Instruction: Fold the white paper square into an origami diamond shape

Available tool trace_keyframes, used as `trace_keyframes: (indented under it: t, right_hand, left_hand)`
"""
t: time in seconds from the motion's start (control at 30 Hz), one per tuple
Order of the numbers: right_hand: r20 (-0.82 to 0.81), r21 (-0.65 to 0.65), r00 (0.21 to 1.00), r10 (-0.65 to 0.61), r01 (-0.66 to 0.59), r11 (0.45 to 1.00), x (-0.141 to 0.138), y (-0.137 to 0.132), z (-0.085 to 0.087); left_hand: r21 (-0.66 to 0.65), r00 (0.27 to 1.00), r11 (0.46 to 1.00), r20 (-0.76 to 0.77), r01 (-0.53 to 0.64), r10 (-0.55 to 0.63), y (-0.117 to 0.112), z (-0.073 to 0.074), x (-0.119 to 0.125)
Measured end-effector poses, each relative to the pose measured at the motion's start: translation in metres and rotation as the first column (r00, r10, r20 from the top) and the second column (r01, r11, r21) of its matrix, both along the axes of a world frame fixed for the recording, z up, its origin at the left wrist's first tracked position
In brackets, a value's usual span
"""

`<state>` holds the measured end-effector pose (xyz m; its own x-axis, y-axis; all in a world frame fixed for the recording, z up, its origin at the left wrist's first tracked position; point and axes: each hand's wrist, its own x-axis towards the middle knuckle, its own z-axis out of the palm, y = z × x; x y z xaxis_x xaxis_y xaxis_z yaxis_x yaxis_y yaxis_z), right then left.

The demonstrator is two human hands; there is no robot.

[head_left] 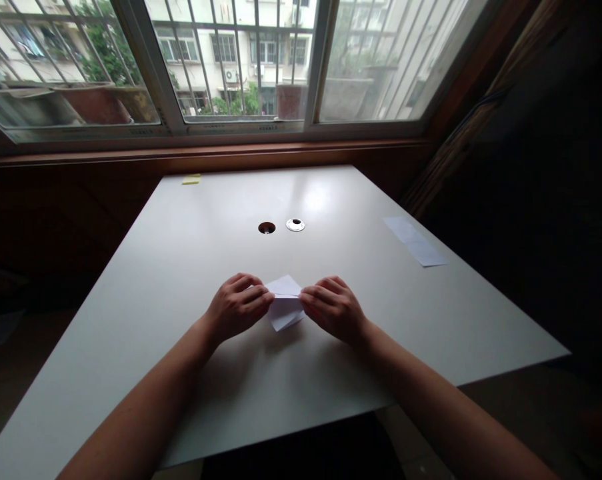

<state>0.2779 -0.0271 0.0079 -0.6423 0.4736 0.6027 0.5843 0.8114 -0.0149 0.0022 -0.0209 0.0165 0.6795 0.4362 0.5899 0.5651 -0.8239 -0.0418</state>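
A small folded piece of white paper lies on the white table, near its middle. My left hand pinches the paper's left side with curled fingers. On the paper's right side, my right hand grips it the same way. Both hands rest low on the tabletop, and their fingertips almost meet over the paper. Part of the paper is hidden under the fingers.
A strip of white paper lies at the table's right edge. A yellow sticky pad sits at the far left corner. A round cable hole and its cap are mid-table. A barred window spans the wall behind.
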Motion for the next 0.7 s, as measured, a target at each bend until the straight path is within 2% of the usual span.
trace_keyframes:
  t: [0.5, 0.7]
  right_hand:
    - [-0.006, -0.016, 0.999, -0.039, 0.039, 0.999, 0.003, 0.002, -0.004]
    - [0.022, -0.010, 0.997, -0.072, 0.072, 0.997, 0.000, 0.002, -0.003]
  left_hand:
    - [0.002, 1.000, 1.000, 0.021, -0.016, 0.016, 0.005, -0.001, -0.013]
    - [-0.057, 0.996, 0.997, 0.076, -0.045, 0.049, 0.007, 0.001, -0.014]
